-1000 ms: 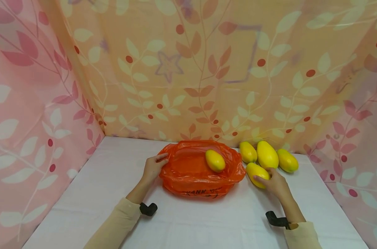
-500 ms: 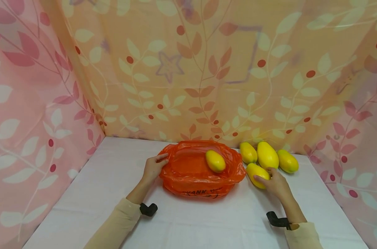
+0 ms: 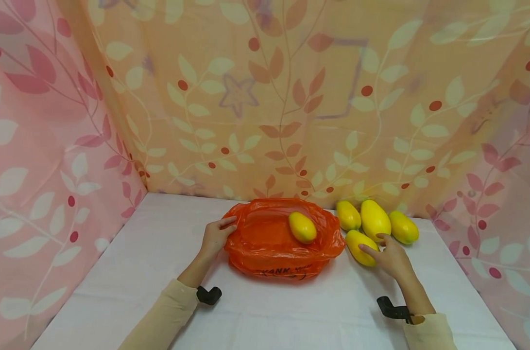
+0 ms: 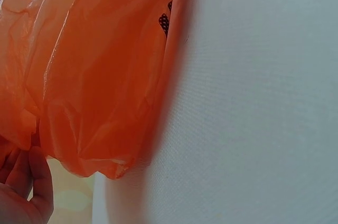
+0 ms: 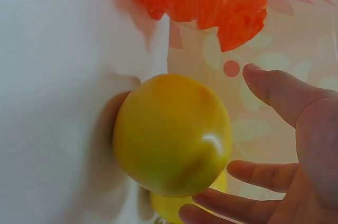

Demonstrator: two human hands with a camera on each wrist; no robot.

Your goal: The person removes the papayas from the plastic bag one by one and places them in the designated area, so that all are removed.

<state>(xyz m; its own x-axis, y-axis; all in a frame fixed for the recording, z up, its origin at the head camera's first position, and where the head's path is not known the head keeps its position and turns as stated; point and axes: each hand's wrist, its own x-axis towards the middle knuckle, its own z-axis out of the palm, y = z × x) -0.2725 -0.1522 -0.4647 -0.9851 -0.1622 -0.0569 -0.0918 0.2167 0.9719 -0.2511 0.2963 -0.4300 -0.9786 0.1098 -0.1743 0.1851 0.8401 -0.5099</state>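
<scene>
An orange plastic bag (image 3: 265, 233) with black lettering lies with its mouth spread wide in the head view. One yellow mango (image 3: 302, 227) rests inside its right part. At the bag's left edge my left hand (image 3: 215, 236) pinches the plastic; the left wrist view shows the thumb and fingers of that hand (image 4: 25, 187) at the rim. My right hand (image 3: 392, 256) is beside the nearest mango (image 3: 360, 247) on the table. In the right wrist view the fingers of the right hand (image 5: 288, 166) are spread, with the thumb off this mango (image 5: 171, 134).
Behind the nearest mango, three more stand grouped: a left mango (image 3: 348, 216), a larger middle mango (image 3: 375, 218) and a right mango (image 3: 403, 227). A white cloth covers the table (image 3: 265, 311). Leaf-patterned curtains (image 3: 265, 97) enclose the back and sides.
My right hand has eased slightly right and its thumb and fingers have parted from the nearest mango, which stays in place. The left hand has not moved.
</scene>
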